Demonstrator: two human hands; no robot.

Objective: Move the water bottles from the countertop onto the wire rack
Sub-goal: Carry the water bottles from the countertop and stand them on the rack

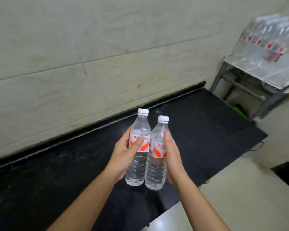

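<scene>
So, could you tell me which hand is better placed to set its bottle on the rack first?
Probably the right hand. The rack stands far right, and this hand grips the right bottle, nearer it; the left hand, gripping the left bottle, would have to cross over.

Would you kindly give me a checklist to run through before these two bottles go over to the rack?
1. Left hand grips the left bottle across its label: ok.
2. Right hand holds the right bottle: ok.
3. White caps on both: ok.
4. Countertop between the hands and the wire rack shows no obstacle: ok.
5. Free room on the rack beside the stored bottles: cannot tell, blurred.
</scene>
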